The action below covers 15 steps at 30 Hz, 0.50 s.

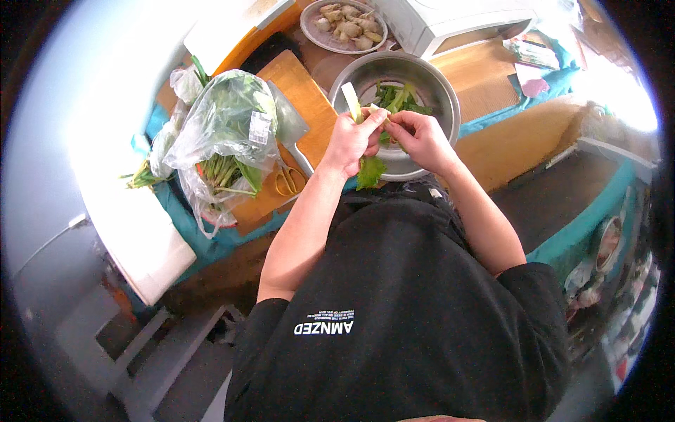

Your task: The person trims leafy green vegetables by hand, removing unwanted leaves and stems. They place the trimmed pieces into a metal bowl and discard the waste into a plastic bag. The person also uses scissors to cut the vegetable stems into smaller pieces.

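My left hand (pixel 353 138) is closed around a pale green leafy-vegetable stalk (pixel 350 100), whose cut end points up; a green leaf (pixel 371 173) hangs below the fist. Thumb and fingers of my right hand (pixel 421 138) pinch a thin pale piece at the same stalk, close beside the left thumb. Both hands are over the near left part of a large stainless steel basin (pixel 448 100). Green leaves and stalk pieces (pixel 401 97) lie inside it, partly hidden by the hands.
Left of the basin are a wooden cutting board (pixel 298 87), a cleaver (pixel 287 116), yellow-handled scissors (pixel 289 181) and a clear plastic bag of leafy greens (pixel 227 121). Behind the basin stands a plate of ginger (pixel 348 26). A white appliance (pixel 448 21) stands at the back right.
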Each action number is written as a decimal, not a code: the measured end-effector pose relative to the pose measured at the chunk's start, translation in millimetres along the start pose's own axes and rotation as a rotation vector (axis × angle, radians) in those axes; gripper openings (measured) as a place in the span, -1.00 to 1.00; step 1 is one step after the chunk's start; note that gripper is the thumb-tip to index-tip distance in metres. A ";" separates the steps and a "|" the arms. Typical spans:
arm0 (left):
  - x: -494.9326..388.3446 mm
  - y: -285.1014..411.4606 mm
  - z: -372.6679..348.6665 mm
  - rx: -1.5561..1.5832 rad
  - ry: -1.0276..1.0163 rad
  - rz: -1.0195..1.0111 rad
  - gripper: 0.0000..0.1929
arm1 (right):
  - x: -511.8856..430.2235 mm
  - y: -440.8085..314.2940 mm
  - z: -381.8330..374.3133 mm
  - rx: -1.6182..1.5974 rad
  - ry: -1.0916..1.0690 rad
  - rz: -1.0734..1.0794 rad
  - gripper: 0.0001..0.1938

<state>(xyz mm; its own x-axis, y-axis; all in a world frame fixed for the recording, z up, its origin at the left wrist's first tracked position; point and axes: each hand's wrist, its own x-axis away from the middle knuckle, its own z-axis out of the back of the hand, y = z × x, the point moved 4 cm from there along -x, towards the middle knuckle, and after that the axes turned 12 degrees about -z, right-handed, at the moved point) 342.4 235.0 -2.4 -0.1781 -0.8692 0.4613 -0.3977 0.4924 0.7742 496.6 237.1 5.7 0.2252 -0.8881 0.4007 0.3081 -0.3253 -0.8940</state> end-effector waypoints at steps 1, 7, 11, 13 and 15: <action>-1.3 -0.3 -0.8 0.010 0.006 0.002 -0.85 | -1.5 -0.4 4.1 0.009 -0.008 0.009 -0.82; 3.0 -21.6 -8.7 0.206 0.103 0.076 -0.84 | -1.7 -22.2 36.8 0.307 -0.095 0.607 -0.90; -2.9 -47.1 -17.3 0.340 0.118 0.122 -0.87 | 9.4 -32.1 51.2 0.314 -0.116 0.646 -0.90; -11.3 -49.7 -13.5 0.428 0.112 0.125 -0.87 | 28.2 -33.7 47.8 0.243 -0.272 0.636 -0.89; -12.2 -49.1 -1.2 0.256 0.213 0.139 -0.84 | 45.3 -27.3 39.5 0.105 -0.445 0.517 -0.93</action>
<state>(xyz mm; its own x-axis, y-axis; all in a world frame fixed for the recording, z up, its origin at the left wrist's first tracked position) 365.2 221.5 -45.6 -0.0656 -0.7527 0.6551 -0.5999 0.5544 0.5769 534.9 218.6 56.2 0.7183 -0.6957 -0.0079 0.1420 0.1576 -0.9772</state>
